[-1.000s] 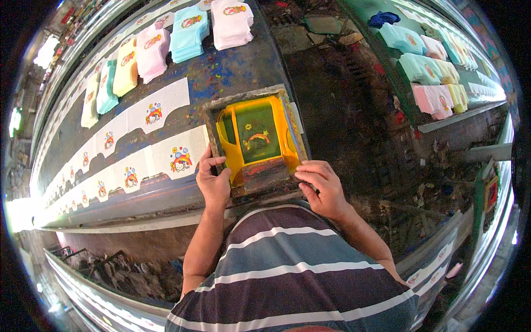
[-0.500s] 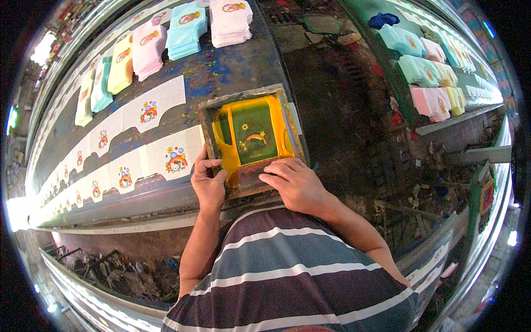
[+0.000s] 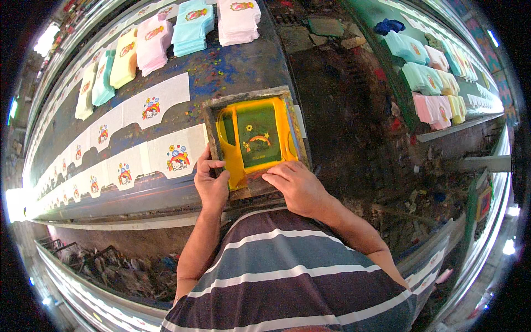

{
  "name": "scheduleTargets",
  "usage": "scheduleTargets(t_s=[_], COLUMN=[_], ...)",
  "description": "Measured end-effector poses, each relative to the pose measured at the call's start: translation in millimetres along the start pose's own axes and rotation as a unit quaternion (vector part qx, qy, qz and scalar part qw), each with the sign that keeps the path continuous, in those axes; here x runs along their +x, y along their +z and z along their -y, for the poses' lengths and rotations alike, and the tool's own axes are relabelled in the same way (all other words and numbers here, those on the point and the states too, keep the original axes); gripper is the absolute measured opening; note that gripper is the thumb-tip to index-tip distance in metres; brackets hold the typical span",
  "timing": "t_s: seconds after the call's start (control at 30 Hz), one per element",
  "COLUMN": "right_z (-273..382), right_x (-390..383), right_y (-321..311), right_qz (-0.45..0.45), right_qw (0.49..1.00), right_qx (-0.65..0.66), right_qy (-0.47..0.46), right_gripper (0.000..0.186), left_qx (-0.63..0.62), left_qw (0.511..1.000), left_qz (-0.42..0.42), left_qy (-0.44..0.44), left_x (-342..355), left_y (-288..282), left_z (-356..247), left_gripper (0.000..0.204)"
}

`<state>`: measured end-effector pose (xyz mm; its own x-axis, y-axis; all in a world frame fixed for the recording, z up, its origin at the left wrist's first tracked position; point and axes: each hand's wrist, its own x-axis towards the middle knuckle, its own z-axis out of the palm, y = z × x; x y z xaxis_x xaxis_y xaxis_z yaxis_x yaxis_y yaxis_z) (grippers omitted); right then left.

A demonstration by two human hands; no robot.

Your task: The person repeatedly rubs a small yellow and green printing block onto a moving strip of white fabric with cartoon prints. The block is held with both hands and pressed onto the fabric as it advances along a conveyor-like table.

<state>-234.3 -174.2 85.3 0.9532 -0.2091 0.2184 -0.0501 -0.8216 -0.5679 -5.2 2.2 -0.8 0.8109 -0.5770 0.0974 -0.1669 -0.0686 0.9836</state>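
Observation:
A wooden screen-printing frame (image 3: 209, 124) lies at the near right end of a long dark table. Its mesh (image 3: 261, 124) is dark green with a small rainbow, flower and star design, ringed by thick yellow ink (image 3: 234, 149). My left hand (image 3: 212, 185) is closed on the frame's lower left side, thumb inside and fingers along the outer edge. My right hand (image 3: 298, 185) is closed at the near end of the frame, its fingers bent over a reddish-brown squeegee (image 3: 255, 179) that is mostly hidden beneath them.
Rows of white cut fabric pieces (image 3: 178, 157) with printed colourful designs run left along the table. Stacks of pink (image 3: 152, 47), blue (image 3: 192, 33) and yellow pieces stand behind. Across a dark littered floor (image 3: 343, 127), another table holds more stacks (image 3: 423, 74).
The view has shifted slightly, so the table and stacks sit a little differently. Both hands keep the same hold at the near end of the frame.

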Motion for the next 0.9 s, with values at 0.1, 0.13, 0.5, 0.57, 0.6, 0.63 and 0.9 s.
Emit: scheduleTargets(t_s=[0.1, 0.13, 0.5, 0.57, 0.6, 0.63, 0.9], right_z=[-3.6, -5.4, -83.7, -94.1, -97.8, -100.5, -81.0], right_x=[-2.0, -1.1, 99.0, 128.1, 137.1, 143.2, 105.1], right_y=[9.1, 12.0, 7.2, -0.8, -6.1, -10.2, -0.6], right_qz=[-0.021, -0.030, -0.067, -0.080, -0.082, -0.081, 0.006], right_qw=[1.000, 0.999, 0.996, 0.994, 0.994, 0.994, 0.996], right_qx=[-0.020, -0.026, -0.053, -0.067, -0.067, -0.066, -0.074], right_qy=[-0.004, -0.007, -0.035, -0.026, -0.027, -0.027, -0.043], right_gripper=[0.047, 0.046, 0.043, 0.043, 0.043, 0.044, 0.051], left_qx=[0.009, 0.004, 0.106, 0.095, 0.091, 0.084, 0.066], left_qw=[1.000, 1.000, 0.992, 0.993, 0.995, 0.994, 0.996], left_qz=[-0.005, -0.005, -0.023, -0.020, -0.017, -0.023, -0.029], left_qy=[-0.007, -0.003, 0.068, 0.062, 0.032, 0.063, 0.060], left_x=[1.4, 2.3, -1.6, 3.0, 3.3, 2.4, 2.5], left_y=[2.7, 3.4, 3.9, 4.7, 6.4, 7.3, 6.9], left_z=[-2.2, -2.9, 6.9, 8.2, 8.5, 9.0, 22.3], left_gripper=[0.029, 0.029, 0.027, 0.028, 0.028, 0.028, 0.027])
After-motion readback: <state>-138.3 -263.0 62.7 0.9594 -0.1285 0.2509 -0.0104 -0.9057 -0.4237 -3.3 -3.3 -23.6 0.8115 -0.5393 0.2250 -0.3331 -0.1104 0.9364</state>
